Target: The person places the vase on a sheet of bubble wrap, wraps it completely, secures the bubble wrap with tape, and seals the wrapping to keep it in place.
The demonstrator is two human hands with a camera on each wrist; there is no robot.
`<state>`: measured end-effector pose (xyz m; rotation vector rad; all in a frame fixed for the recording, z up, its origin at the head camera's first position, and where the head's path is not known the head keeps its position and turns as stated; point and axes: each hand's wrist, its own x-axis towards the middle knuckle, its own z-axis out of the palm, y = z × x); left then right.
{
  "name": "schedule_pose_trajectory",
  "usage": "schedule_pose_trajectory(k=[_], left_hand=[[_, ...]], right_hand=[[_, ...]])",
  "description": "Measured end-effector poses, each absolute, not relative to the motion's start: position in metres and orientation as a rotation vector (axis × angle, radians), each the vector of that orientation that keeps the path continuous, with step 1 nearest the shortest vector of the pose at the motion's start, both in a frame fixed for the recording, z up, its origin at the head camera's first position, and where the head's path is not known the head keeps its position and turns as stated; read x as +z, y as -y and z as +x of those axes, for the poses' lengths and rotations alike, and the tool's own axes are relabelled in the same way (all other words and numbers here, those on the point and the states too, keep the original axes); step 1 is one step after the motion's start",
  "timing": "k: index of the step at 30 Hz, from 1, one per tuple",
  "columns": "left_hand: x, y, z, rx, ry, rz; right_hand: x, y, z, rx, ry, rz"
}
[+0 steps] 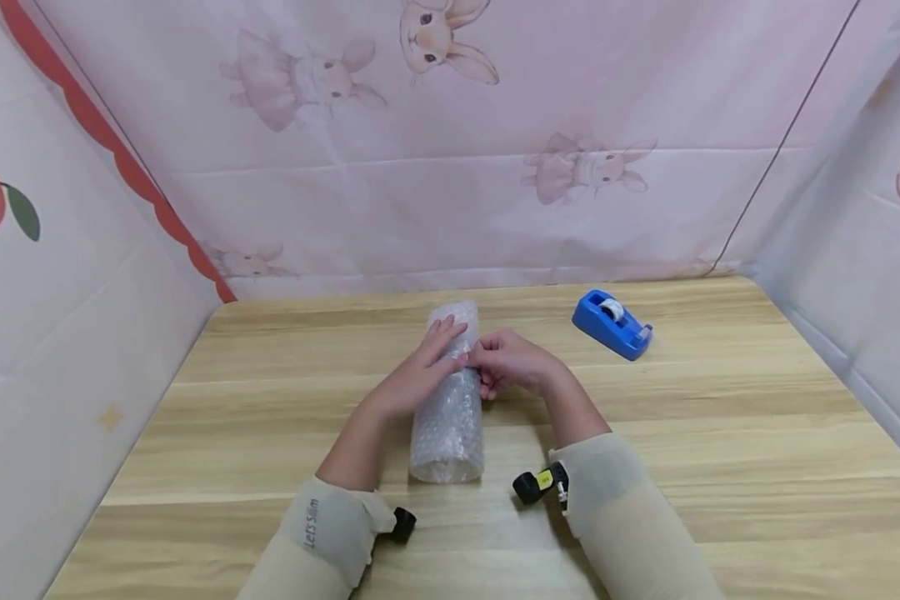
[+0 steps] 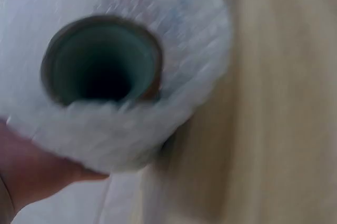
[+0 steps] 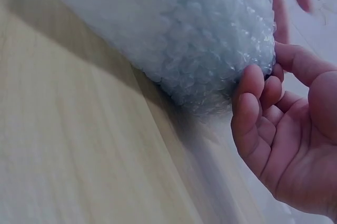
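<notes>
A roll of bubble wrap (image 1: 450, 429) lies lengthwise on the table, its near end facing me. In the left wrist view, a round hollow thing (image 2: 102, 58) with a brown rim and a dark green inside sits within the bubble wrap (image 2: 195, 39). My left hand (image 1: 423, 371) rests on top of the roll with its fingers stretched out. On the roll's right side my right hand (image 1: 516, 360) pinches the wrap's edge, thumb and forefinger together. The right wrist view shows the fingers (image 3: 250, 84) curled at the bubble wrap (image 3: 195, 39).
A blue tape dispenser (image 1: 607, 327) with a roll of tape stands at the back right of the wooden table (image 1: 720, 433). Cloth walls with printed rabbits (image 1: 585, 171) enclose the table's back and sides. Black wrist cameras (image 1: 528, 487) hang by both sleeves.
</notes>
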<state>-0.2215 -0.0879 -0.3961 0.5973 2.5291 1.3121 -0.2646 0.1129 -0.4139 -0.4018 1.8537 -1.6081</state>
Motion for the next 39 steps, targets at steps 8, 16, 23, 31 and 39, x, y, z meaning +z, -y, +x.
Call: schedule_pose_trajectory(k=[8,16,23,31,39], left_hand=[[-0.402,0.109,-0.229,1.36,-2.399,0.721],[-0.402,0.108,-0.231,1.314,-2.454,0.695],[-0.403,0.103,-0.233,1.337,-2.438,0.717],[-0.405,0.103,-0.234,1.3,-2.467,0.701],[-0.407,0.108,-0.233,1.304,-2.465,0.657]], right_hand=[[-0.418,-0.116,-0.261,-1.623,-1.837,-0.377],[-0.417,-0.116,-0.26,-1.611,-1.903,-0.396],[-0.404,-0.164,-0.263,-1.557,-2.185,-0.379],[-0.39,-0.275,-0.263,-1.767,-2.488,0.076],[-0.406,-0.345,-0.256,-1.628,-2.581,0.37]])
